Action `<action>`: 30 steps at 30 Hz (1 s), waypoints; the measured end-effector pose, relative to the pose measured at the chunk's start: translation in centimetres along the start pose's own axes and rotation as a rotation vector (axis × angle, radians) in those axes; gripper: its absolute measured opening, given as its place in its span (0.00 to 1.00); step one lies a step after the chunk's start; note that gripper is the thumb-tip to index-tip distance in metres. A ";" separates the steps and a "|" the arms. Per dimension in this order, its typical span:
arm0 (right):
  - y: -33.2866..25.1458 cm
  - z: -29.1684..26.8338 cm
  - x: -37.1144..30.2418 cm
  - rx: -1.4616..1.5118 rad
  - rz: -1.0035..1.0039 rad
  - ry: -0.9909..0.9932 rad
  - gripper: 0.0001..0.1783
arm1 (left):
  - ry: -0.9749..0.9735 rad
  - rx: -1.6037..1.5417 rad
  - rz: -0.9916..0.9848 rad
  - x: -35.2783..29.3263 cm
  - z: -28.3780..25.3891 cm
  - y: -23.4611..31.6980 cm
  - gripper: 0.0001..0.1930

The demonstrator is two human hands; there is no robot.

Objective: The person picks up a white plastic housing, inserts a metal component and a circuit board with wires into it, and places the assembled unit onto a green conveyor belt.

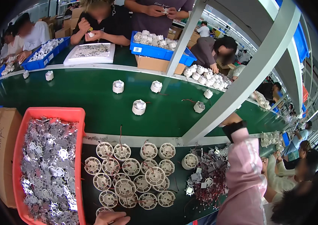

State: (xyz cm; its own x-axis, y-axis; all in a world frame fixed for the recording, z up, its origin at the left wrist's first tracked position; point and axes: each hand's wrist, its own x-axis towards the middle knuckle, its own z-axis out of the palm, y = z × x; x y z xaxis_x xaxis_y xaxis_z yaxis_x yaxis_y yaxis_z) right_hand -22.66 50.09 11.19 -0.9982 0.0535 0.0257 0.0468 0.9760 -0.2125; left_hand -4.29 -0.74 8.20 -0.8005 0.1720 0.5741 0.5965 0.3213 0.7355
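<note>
My left hand [112, 218] is at the lower edge, beside the nearest of several white round plastic housings [108, 199]. Its visible fingers point right, loosely apart, with nothing seen in them; the rest is cut off. Many housings have thin red and dark wires, and a few sit on top of others. My right arm, in a pink sleeve with a dark cuff, stretches forward over the belt. The right hand [231, 119] is partly behind the slanted white post, so its fingers are hidden. Nearest on the belt is a white housing with a wire [199, 107].
A red bin [82, 165] of silvery metal plates stands left, beside a cardboard box [2, 157]. Wired parts [207, 176] are heaped right of the housings. The green belt [91, 101] carries spaced white units. A post [241, 80] crosses the right side. Co-workers sit opposite and at right.
</note>
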 end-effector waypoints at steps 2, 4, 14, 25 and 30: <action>-7.2 -4.2 -3.0 -0.018 -0.062 -0.424 0.20 | 0.029 -0.062 0.053 -0.4 -0.1 0.1 0.13; -13.4 -4.7 -5.0 -0.136 -0.124 -0.656 0.20 | 0.067 -0.110 0.075 -0.9 -0.9 0.0 0.12; -23.9 4.1 2.6 -0.032 -0.439 -0.044 0.45 | 0.005 -0.255 0.137 -2.9 -2.7 1.2 0.13; -20.6 15.3 11.4 0.105 -0.418 -0.149 0.42 | 0.062 -0.134 -0.016 -4.1 -3.4 0.9 0.14; -21.2 11.1 8.9 0.050 -0.420 -0.057 0.29 | -0.021 -0.222 0.035 -3.7 -2.8 0.5 0.13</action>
State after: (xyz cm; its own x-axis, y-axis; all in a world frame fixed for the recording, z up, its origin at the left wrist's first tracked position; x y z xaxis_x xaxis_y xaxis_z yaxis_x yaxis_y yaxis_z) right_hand -32.98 27.51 5.10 -0.9308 -0.3594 0.0664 -0.3645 0.8991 -0.2423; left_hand -0.88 -3.87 7.46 -0.7785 0.1994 0.5952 0.6206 0.1024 0.7774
